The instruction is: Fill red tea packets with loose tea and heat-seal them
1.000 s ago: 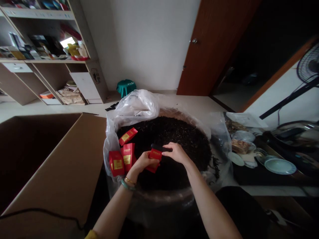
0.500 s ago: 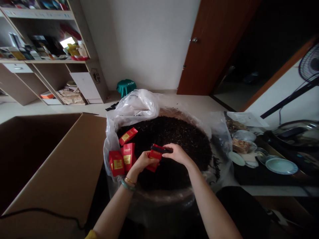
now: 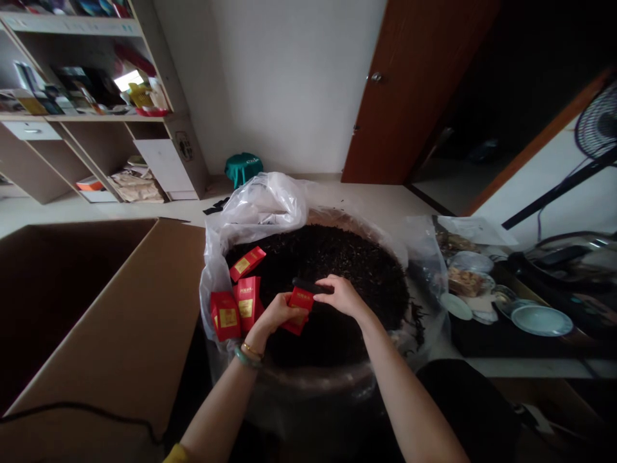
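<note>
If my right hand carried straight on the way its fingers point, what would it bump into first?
Besides the black tool it holds, your right hand would probably meet the red packet in your left hand first, near its top; depth is hard to judge.

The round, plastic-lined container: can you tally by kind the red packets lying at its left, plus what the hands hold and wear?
Glossy red packets with yellow labels, lying: 3 clear (more may hide behind)
Held red paper-like packet, left hand: 1 visible
Black stick-shaped tool, right hand: 1
Pale green bangle: 1
Thin gold-coloured bracelet: 1
Total: 7 visible
</note>
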{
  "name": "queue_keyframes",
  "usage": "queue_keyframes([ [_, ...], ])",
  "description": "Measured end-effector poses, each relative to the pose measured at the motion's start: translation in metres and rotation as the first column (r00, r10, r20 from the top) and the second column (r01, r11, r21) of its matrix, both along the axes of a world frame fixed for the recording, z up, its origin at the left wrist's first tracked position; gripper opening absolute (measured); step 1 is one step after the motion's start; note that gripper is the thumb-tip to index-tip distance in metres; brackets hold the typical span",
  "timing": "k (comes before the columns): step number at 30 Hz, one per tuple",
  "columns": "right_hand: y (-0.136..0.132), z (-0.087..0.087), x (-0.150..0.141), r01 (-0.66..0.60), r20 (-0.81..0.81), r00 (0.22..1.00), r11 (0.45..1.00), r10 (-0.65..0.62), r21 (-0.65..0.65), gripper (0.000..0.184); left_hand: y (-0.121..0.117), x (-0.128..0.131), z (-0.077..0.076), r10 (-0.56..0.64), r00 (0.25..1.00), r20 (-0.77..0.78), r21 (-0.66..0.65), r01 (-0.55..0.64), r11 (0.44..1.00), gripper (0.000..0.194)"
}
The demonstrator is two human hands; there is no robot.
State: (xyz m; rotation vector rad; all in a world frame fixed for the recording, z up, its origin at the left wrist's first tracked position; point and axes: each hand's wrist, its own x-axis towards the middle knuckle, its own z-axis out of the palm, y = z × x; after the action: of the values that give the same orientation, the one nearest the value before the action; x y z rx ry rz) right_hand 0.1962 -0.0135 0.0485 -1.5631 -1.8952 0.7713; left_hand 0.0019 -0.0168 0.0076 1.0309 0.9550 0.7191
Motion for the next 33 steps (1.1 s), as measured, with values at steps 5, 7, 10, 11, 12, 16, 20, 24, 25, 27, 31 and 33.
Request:
queue_keyframes([
  [5,0.001,-0.003,0.0,-0.008,0.024,1.0,1.0,0.007,0.029,0.03,0.001,0.0,-0.002,-0.001,1.0,-0.018,0.029,0.002,1.0,0.048],
  [7,0.001,-0.006,-0.002,-0.008,0.049,0.999,0.999,0.006,0.049,0.029,0.001,0.0,0.0,0.033,0.999,0.011,0.052,-0.034,0.998,0.049],
  [10,0.0,-0.011,-0.006,-0.029,0.077,0.997,0.998,0.024,0.063,0.028,0.002,0.001,0.005,0.124,0.988,0.087,0.088,-0.132,0.987,0.046],
  [11,0.0,-0.013,-0.007,-0.035,0.084,0.996,0.997,0.029,0.063,0.027,0.002,0.001,0.006,0.147,0.984,0.098,0.093,-0.156,0.983,0.045],
  [12,0.0,-0.014,-0.009,-0.038,0.088,0.996,0.997,0.032,0.063,0.027,0.002,0.001,0.007,0.163,0.981,0.103,0.095,-0.173,0.98,0.044],
  [16,0.0,-0.017,-0.012,-0.036,0.077,0.997,0.998,0.031,0.059,0.027,0.004,0.001,0.003,0.193,0.978,0.077,0.076,-0.199,0.977,0.046],
  [20,0.003,-0.02,-0.007,-0.086,-0.042,0.995,0.996,0.086,-0.002,0.03,0.005,0.002,-0.001,0.216,0.976,0.029,0.076,-0.217,0.973,0.046],
  [24,0.008,-0.026,0.009,-0.058,-0.16,0.986,0.998,0.052,-0.029,0.039,0.005,0.002,-0.001,0.24,0.969,0.061,0.11,-0.246,0.963,0.044],
  [25,0.009,-0.028,0.015,-0.03,-0.154,0.988,0.999,0.025,-0.029,0.041,0.005,0.002,-0.001,0.255,0.964,0.071,0.113,-0.261,0.959,0.044],
  [27,0.011,-0.034,0.025,0.076,-0.091,0.993,0.997,-0.076,-0.004,0.042,0.006,0.001,-0.002,0.297,0.951,0.09,0.107,-0.306,0.946,0.041],
  [31,0.01,-0.041,0.024,0.336,0.03,0.938,0.927,-0.345,0.166,0.034,0.008,0.001,-0.005,0.381,0.917,0.116,0.081,-0.391,0.917,0.042],
  [33,0.007,-0.04,0.008,0.311,-0.051,0.95,0.927,-0.307,0.212,0.031,0.008,0.001,-0.005,0.38,0.917,0.124,0.076,-0.391,0.917,0.043],
])
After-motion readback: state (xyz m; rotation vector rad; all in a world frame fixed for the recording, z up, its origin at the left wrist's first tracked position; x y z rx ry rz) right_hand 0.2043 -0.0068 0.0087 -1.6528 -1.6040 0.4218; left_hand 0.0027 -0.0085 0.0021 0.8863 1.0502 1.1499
